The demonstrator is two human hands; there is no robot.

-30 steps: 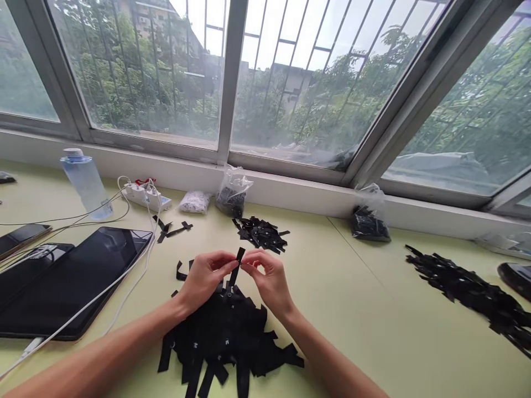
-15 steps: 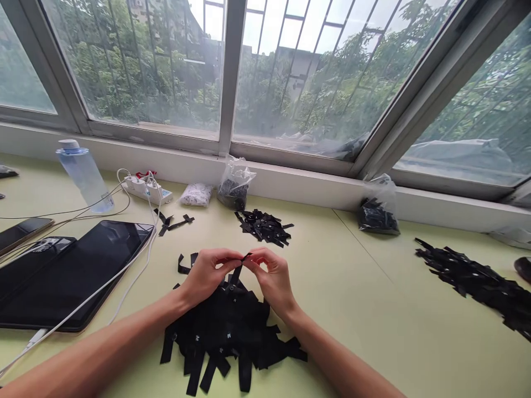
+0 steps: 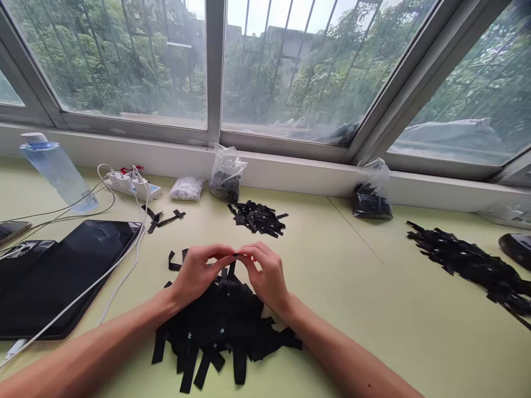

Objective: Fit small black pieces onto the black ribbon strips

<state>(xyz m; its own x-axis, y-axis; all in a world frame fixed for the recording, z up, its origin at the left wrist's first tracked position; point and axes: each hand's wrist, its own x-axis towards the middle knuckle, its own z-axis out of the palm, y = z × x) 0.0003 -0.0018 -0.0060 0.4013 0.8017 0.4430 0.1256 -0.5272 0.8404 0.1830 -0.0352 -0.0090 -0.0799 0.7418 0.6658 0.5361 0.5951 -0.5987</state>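
Note:
Both hands meet above a heap of black fabric strips, some marked with a small white M. My left hand pinches the upper end of one black strip between thumb and fingertips. From the other side my right hand pinches the same end, its fingertips touching those of the left. The strip hangs down from the fingertips toward the heap; the bit between the fingers is mostly hidden. Just left of my left hand lies a bent black strip.
Beyond the hands lies a smaller strip pile, with a clear bag behind it. Another bag and a long strip pile are rightward. At left are a tablet, cables, a power strip and a water bottle.
The view has shifted slightly, so everything on the table appears further left. Both hands still pinch the strip; its tip, which stuck up above the fingers, now lies lower between the fingertips.

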